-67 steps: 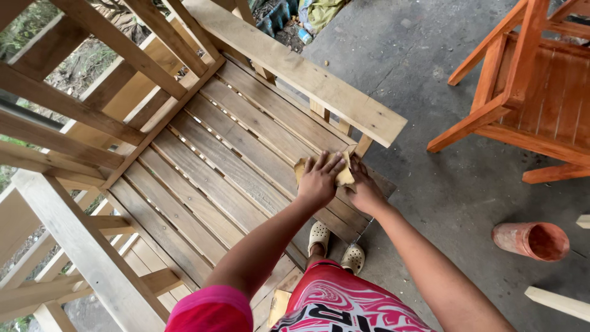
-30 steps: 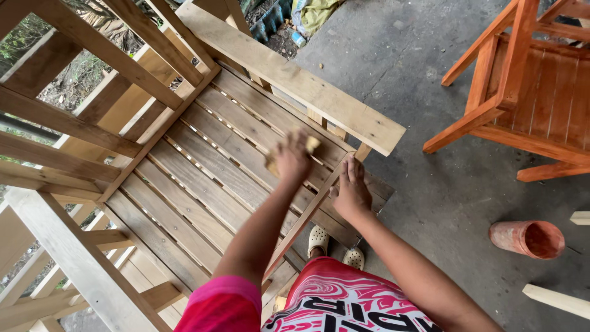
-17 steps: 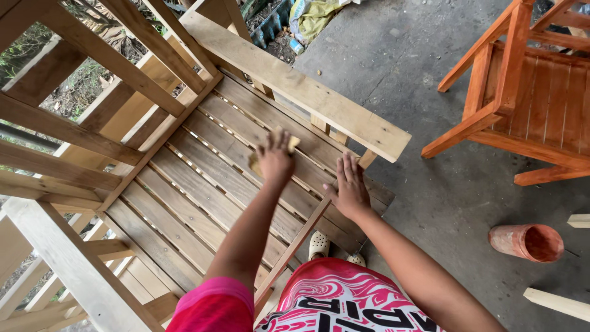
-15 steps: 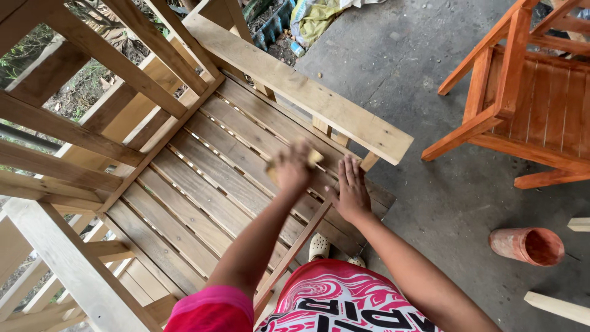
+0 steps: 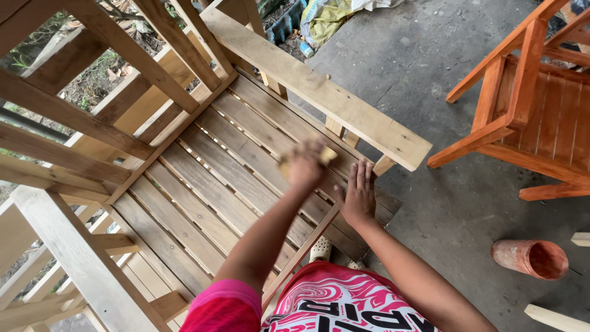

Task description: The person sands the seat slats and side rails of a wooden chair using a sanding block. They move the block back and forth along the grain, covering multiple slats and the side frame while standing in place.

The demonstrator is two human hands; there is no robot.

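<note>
1. At the left we see the unpainted slatted wooden chair seat point(image 5: 203, 190), framed by pale wooden rails; it carries all the work.
2. Our left hand point(image 5: 305, 166) is blurred with motion near the seat's front right part, fingers curled shut around a small tan folded sanding piece point(image 5: 326, 155) pressed to a slat.
3. To do this well, we judge that strokes should run along the grain, with even pressure, slat by slat, right out to the edges.
4. Our right hand point(image 5: 358, 195) lies flat just beside it at the seat's front edge, fingers straight and close together, holding nothing, steadying the frame.
5. Further right stands an orange-stained wooden chair point(image 5: 541, 117), well apart.
6. On the concrete floor point(image 5: 430, 74) lies a terracotta-coloured cylindrical pot point(image 5: 531, 258) on its side; its mouth looks empty.
</note>
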